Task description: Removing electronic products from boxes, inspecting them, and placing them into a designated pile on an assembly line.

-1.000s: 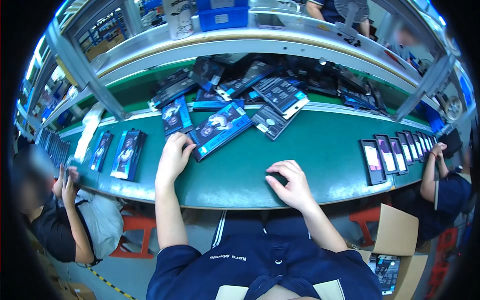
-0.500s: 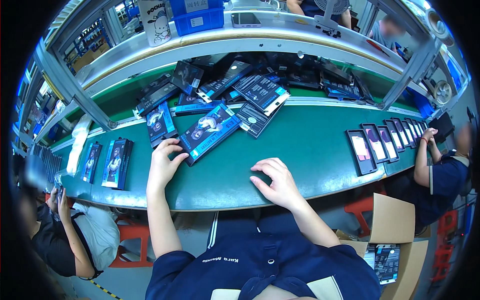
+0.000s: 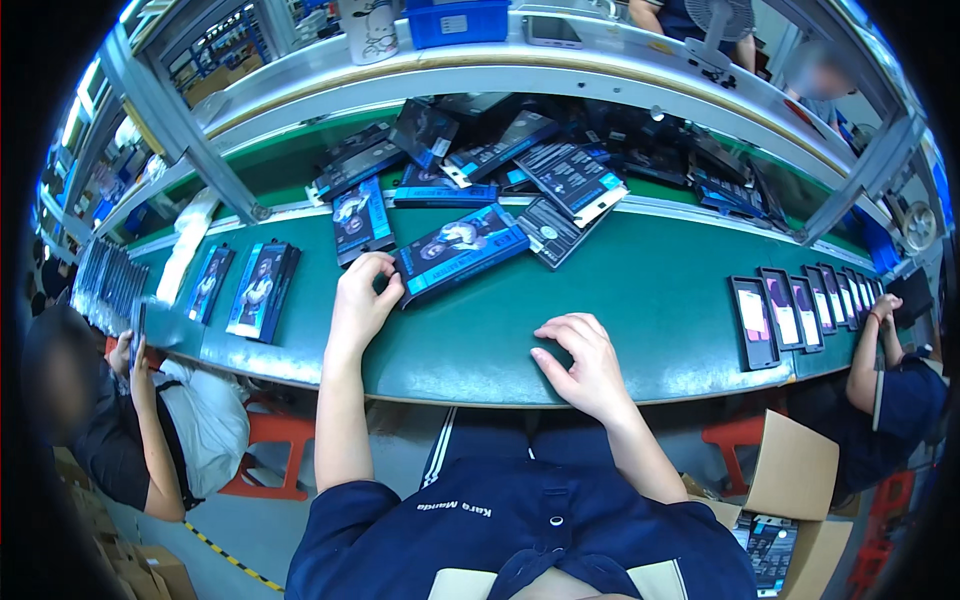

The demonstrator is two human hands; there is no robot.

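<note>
A blue and black flat retail box (image 3: 462, 250), printed with a figure in white, lies slanted on the green bench, its long near side showing. My left hand (image 3: 364, 298) is closed at the left end of that box, thumb and fingers at its corner. Loosely bent, with thumb and fingers apart, my right hand (image 3: 582, 362) rests over the bench near its front edge, holding nothing. Beyond the held box another blue box (image 3: 362, 218) touches the heap. A dark box (image 3: 553, 232) lies back-side up just to the right.
A heap of similar boxes (image 3: 575, 178) fills the trough along the back. Two boxes (image 3: 265, 290) stand at left near a seated person. Dark open trays (image 3: 753, 322) line the right, where another person's hand (image 3: 884, 308) works. A cardboard carton (image 3: 795, 465) sits below right.
The view has shifted, so the bench appears farther right. The blue box has turned a little flatter across and tipped, showing more of its near side, with my left hand at its end.
</note>
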